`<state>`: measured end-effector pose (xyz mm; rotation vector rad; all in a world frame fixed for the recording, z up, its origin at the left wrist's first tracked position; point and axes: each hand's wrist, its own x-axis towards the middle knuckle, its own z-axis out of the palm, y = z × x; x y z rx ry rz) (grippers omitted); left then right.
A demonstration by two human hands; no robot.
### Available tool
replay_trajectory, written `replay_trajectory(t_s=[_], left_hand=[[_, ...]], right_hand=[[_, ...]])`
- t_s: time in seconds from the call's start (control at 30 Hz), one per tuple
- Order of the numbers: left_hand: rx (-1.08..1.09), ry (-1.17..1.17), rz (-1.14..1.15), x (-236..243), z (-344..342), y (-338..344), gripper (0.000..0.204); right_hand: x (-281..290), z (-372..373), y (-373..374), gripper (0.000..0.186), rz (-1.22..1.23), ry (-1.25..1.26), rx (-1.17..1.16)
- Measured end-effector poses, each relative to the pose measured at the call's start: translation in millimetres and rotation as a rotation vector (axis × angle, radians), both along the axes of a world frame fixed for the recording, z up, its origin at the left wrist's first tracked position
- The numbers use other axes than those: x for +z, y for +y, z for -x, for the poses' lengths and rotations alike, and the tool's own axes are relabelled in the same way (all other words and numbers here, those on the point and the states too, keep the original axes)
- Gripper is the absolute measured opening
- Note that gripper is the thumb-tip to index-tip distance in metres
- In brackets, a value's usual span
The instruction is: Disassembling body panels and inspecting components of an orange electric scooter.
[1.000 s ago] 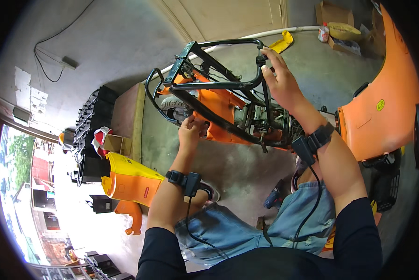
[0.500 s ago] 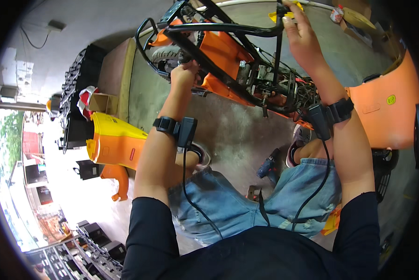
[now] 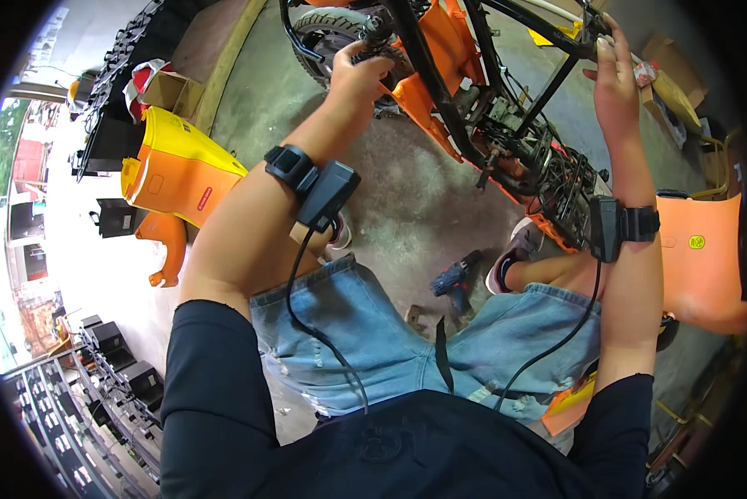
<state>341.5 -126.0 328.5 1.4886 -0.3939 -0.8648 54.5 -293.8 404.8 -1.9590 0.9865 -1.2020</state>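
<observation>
A partly stripped scooter with orange panels (image 3: pixel 441 46) and a black tubular frame (image 3: pixel 427 71) stands before me. My left hand (image 3: pixel 358 76) is curled at a black cylindrical part (image 3: pixel 377 30) beside the wheel (image 3: pixel 327 35); its fingertips are partly hidden. At the far right, my right hand (image 3: pixel 613 76) rests on the upper corner of the frame, fingers reaching up along it and thumb held apart. Bare wiring (image 3: pixel 556 183) shows low in the frame, between my arms. Black straps with small boxes sit on both forearms.
A cordless drill (image 3: pixel 456 281) lies on the floor between my feet. Yellow-and-orange body panels (image 3: pixel 182 170) stand at left, and a large orange panel (image 3: pixel 697 249) at right. Cardboard boxes (image 3: pixel 681 75) sit at the far right. Black parts on a rack (image 3: pixel 82 416) are at lower left.
My view has turned, so things on the left sit higher. The frame's upper corner and my right hand have shifted right, past the yellow piece behind. My left hand remains by the wheel.
</observation>
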Motion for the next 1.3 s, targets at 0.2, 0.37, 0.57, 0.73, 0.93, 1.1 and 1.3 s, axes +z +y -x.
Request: replay_trajectory(t_s=[0.2,0.37,0.57,0.73,0.93,1.1,1.3], left_hand=[[-0.198,-0.059,-0.233,-19.9,23.8,17.3,0.017],[-0.422,-0.456,-0.464,-30.2,12.1,-6.0,0.017],[-1.353,-1.965,-0.736,-44.5,-20.6,-37.5,0.021],[-0.434,-0.729,-0.552,-70.0,-30.0,-38.1,0.035],[-0.945,-2.033,-0.408,-73.0,-19.8,-32.2,0.022],[-0.658,-2.381,-0.206,-93.1,-23.1,-44.3,0.012],[-0.768,-2.012,-0.364,-104.6,-38.4,-74.7,0.023]], right_hand=[[-1.8,1.8,-2.5,0.045,0.035,-0.005,0.009],[1.1,-1.3,0.3,0.044,-0.005,-0.023,0.014],[4.1,-0.4,2.3,0.045,0.046,-0.006,0.005],[8.0,-3.6,5.8,0.046,0.021,0.016,-0.010],[8.1,-3.9,6.3,0.045,-0.015,0.018,-0.027],[8.6,-5.2,8.1,0.045,-0.002,0.022,-0.024],[9.3,-3.4,6.5,0.044,0.003,0.035,-0.019]])
